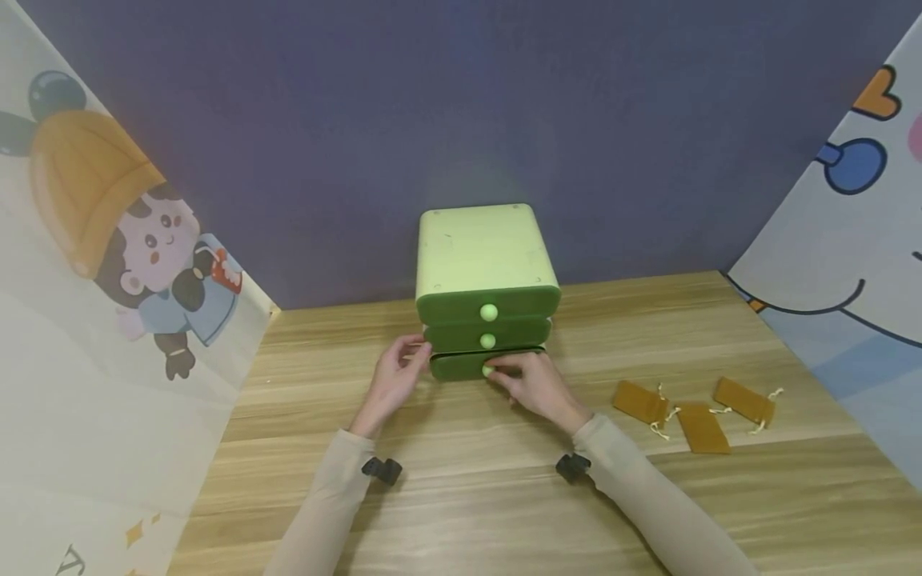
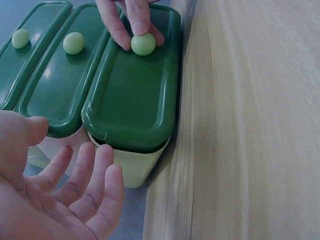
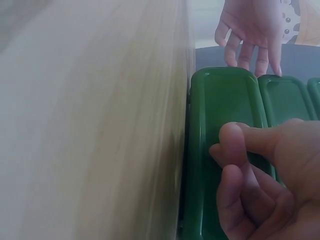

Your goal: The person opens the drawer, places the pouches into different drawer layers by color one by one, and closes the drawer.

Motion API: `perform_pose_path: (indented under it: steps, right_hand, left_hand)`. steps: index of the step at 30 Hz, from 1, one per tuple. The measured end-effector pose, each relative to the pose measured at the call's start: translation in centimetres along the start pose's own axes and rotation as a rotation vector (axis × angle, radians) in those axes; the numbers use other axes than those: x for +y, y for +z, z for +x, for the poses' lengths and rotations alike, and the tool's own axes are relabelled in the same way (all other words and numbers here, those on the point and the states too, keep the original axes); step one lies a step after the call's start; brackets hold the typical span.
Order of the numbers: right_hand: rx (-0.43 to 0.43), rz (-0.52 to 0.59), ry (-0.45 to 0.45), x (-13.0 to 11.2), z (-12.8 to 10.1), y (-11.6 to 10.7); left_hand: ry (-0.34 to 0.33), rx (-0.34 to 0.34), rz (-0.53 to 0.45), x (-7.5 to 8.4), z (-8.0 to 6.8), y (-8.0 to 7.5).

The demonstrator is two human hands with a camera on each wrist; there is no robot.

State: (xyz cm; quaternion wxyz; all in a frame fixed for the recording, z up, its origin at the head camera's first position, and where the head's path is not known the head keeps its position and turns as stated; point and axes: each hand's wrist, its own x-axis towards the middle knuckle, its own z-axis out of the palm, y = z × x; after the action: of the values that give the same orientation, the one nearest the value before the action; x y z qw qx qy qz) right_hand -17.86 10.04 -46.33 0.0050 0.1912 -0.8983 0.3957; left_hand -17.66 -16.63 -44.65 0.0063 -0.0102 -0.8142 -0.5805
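Pouches (image 1: 691,412) lie near right on the counter (image 1: 461,496). Farther back, the right hand (image 1: 529,382) pinches the knob (image 2: 143,44) of the bottom drawer (image 2: 132,95), which stands slightly out of the green drawer box (image 1: 486,280). A straight, level pull seems best, with the box steadied. The left hand (image 1: 396,378), fingers relaxed and spread, rests by its left side.

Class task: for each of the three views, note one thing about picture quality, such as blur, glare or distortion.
Head view: evenly lit and sharp, though wide-angle distortion bends the table edge. Left wrist view: the bottom drawer is sharp with soft glare, the wood beside it streaked with blur, the left hand soft up close. Right wrist view: the right hand and the wood are blurred.
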Motion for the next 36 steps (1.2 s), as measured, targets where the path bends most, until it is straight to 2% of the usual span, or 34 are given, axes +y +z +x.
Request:
perform_pose_path:
  steps: [6,13,21,31,36]
  right_hand:
    - [-0.024,-0.01,0.025,-0.1,-0.3,-0.2]
    - [-0.034,0.002,0.01,-0.2,-0.7,-0.3]
    - [-0.068,0.024,0.045,-0.2,-1.2,-0.4]
    - [-0.082,0.042,0.036,-0.4,-2.1,-0.4]
    - [-0.08,0.029,0.006,-0.5,-2.4,-0.4]
  left_hand:
    - [0.009,-0.002,0.007,0.1,-0.1,-0.1]
    - [0.01,0.0,-0.012,0.0,-0.2,0.0]
    - [0.007,0.009,-0.024,-0.1,-0.2,0.1]
    - [0.016,0.004,0.037,-0.2,-0.4,0.0]
    - [-0.019,0.002,0.056,-0.2,-0.6,-0.1]
